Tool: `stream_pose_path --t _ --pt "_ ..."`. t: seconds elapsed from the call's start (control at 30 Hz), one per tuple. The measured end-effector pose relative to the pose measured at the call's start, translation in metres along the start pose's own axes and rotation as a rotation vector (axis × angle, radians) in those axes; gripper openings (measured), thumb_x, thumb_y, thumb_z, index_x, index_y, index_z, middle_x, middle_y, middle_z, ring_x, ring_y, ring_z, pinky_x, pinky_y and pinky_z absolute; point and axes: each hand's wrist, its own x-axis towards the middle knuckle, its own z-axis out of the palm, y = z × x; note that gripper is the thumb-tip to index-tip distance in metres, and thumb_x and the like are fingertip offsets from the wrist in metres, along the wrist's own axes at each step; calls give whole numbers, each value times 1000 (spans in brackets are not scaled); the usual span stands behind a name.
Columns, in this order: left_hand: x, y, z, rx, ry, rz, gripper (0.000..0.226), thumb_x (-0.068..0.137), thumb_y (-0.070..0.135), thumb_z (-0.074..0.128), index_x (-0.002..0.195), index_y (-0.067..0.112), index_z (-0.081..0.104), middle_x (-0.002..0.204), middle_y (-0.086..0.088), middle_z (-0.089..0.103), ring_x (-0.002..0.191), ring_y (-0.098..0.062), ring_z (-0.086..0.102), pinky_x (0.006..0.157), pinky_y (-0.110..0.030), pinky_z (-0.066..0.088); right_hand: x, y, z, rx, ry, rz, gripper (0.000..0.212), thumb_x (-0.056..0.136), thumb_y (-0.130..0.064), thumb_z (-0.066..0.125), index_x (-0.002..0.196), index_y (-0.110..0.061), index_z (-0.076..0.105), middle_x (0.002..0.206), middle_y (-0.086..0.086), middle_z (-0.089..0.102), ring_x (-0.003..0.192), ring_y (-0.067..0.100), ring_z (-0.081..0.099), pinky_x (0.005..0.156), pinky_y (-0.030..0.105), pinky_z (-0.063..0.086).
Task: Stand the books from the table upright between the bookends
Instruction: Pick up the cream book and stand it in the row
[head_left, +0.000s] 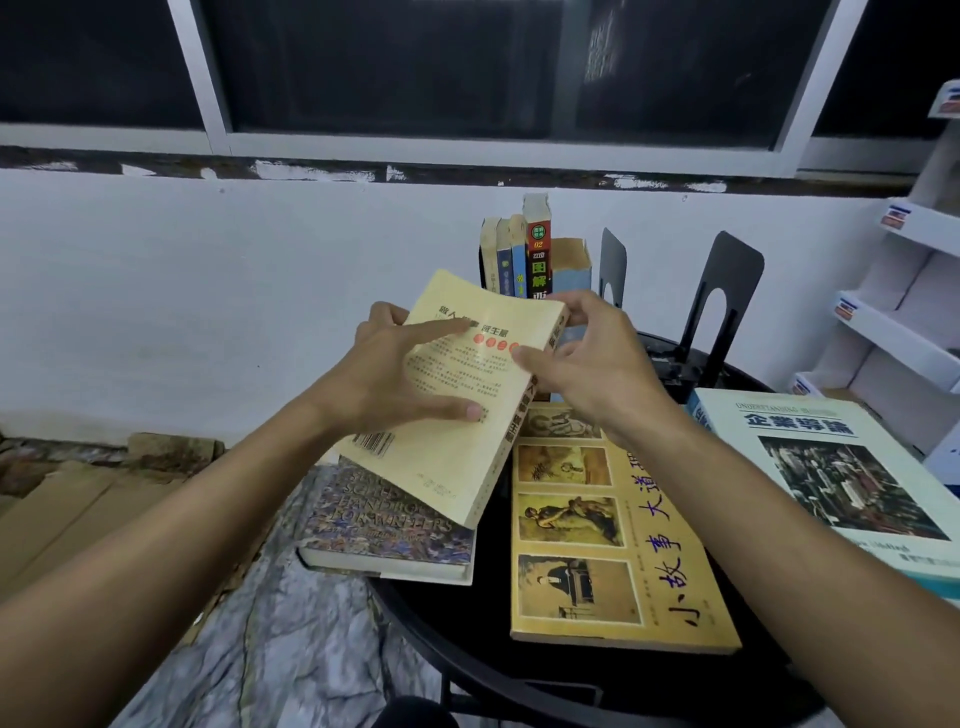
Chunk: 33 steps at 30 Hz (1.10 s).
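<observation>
black round table (457, 623): five upright books (537, 260) stand at upper centre, beside the bookends (727, 291). you hold the cream paperback (457, 447) mid-frame, left hand (384, 374) and right hand (597, 364) both gripping it. three flat books (613, 545) left to stand.

Dark window (395, 62) up top, white wall (208, 291), white shelves (893, 312) off right, cardboard (67, 499) on the marbled floor (291, 623).

Cream paperback (457, 415), one: tilted, gripped by my left hand (395, 374) and right hand (592, 364), just in front of the standing books (524, 254). Black bookends (737, 265): just right of the standing books.
</observation>
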Motion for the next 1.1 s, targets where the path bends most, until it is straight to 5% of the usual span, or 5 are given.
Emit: stream_pose_path --t 0.2,0.5,0.63,0.8,1.1 --pt "19 18 7 -125 66 91 97 56 66 83 141 66 35 127 5 31 128 -17 32 110 -43 45 -5 -26 -30 -51 95 -173 56 85 -14 80 132 -25 52 116 -9 59 70 6 71 58 20 56" --pt "51 56 23 -304 -37 266 102 69 54 83 149 63 20 139 9 31 130 -10 41 99 -21 48 -11 -48 -82 -221 202 -305 53 84 -22 82 129 -28 54 119 -12 58 75 3 69 58 22 58" --pt "68 74 30 -336 -108 340 104 72 51 84 151 60 17 151 10 29 137 -11 40 109 -35 45 -8 -47 -100 -306 264 -325 54 82 -22 83 129 -26 57 117 -11 59 68 -1 67 57 15 50" --pt "91 89 32 -167 -25 391 109 71 54 85 156 50 16 152 14 25 143 -6 23 114 -31 30 -3 -43 -120 -375 310 -335 54 81 -19 83 129 -25 58 116 -8 57 63 -4 63 53 8 44" --pt "142 79 51 457 254 382 68 84 43 78 144 42 47 168 14 12 155 -16 -17 117 -65 -11 2 -33 -122 -477 331 -345 52 82 -13 81 130 -17 58 117 -5 53 72 5 61 57 -1 39"
